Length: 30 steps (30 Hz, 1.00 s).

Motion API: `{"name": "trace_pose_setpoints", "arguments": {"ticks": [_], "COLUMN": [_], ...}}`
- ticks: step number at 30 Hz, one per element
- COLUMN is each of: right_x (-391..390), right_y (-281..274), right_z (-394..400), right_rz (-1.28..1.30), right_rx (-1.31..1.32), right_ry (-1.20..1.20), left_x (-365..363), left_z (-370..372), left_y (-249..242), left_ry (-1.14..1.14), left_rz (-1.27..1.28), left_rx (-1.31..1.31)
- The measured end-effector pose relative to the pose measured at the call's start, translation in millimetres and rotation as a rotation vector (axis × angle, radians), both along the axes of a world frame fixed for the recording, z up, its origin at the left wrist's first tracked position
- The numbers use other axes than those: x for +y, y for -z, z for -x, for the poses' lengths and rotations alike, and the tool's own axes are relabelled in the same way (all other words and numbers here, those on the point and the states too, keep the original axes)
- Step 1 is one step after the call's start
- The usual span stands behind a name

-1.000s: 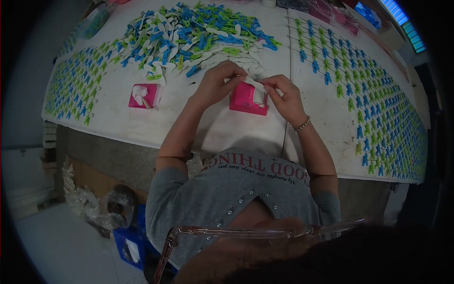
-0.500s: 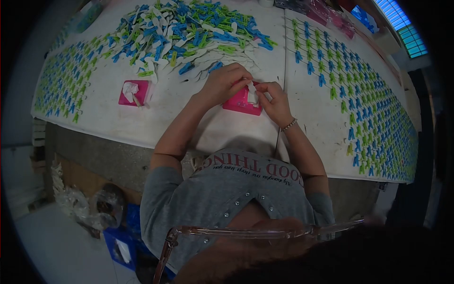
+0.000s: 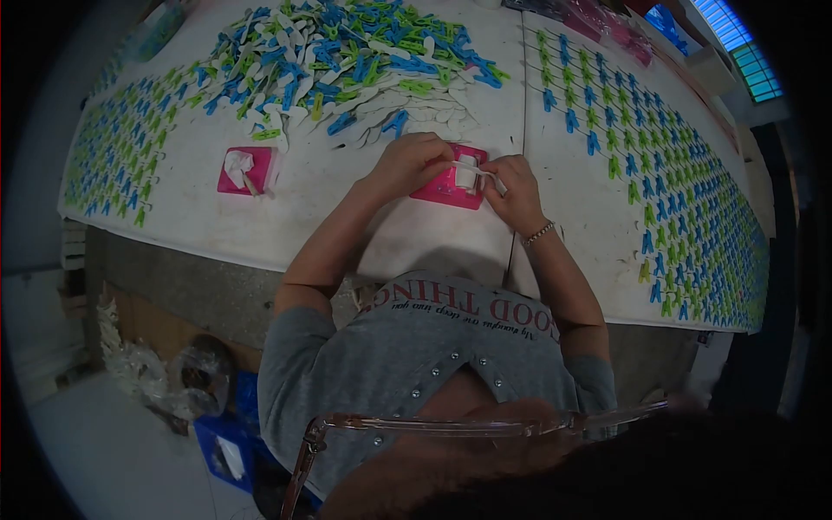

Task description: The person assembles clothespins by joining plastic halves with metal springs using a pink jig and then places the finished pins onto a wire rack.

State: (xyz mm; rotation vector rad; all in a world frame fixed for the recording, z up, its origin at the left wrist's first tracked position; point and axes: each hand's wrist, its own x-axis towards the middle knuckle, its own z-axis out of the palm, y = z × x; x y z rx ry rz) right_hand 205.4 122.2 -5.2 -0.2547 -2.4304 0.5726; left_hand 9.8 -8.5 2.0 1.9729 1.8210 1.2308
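Note:
A thin white strip (image 3: 475,167) stretches between my two hands, across a white block on a bright pink square base (image 3: 446,192). My left hand (image 3: 414,165) pinches the strip's left end, at the base's left side. At the right edge of the base, my right hand (image 3: 516,192) has its fingers closed on the other end. Just beyond my hands, flat white pieces (image 3: 425,111) lie spread at the foot of a heap of blue and green clothespins (image 3: 347,56).
A second pink base (image 3: 232,179) holding crumpled white material stands to the left. Rows of blue and green clothespins (image 3: 672,208) cover the table's right side, with more rows (image 3: 121,147) at the far left. A seam runs down the table (image 3: 555,260) right of my hands.
My hands have moved apart, the right one slightly to the right and nearer me. The white strip now spans between them over the block, where before it was bunched at my fingertips.

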Motion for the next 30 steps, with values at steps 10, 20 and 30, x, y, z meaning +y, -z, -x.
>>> {"name": "trace_pose_setpoints", "arguments": {"ticks": [10,20,30], "right_x": [5,-4,-19], "right_y": [-34,-11,-9], "right_z": [0,12,21], "right_rz": [0.061,0.740,0.674], "right_rx": [0.006,0.040,0.000], "right_ry": [0.058,-0.004,0.006], "left_x": [21,24,7], "left_z": [-14,-26,-20], "left_y": [4,3,-36], "left_ry": [0.042,0.012,-0.019], "left_rz": [0.029,-0.024,-0.137], "left_rx": [-0.019,-0.194,-0.088]}}
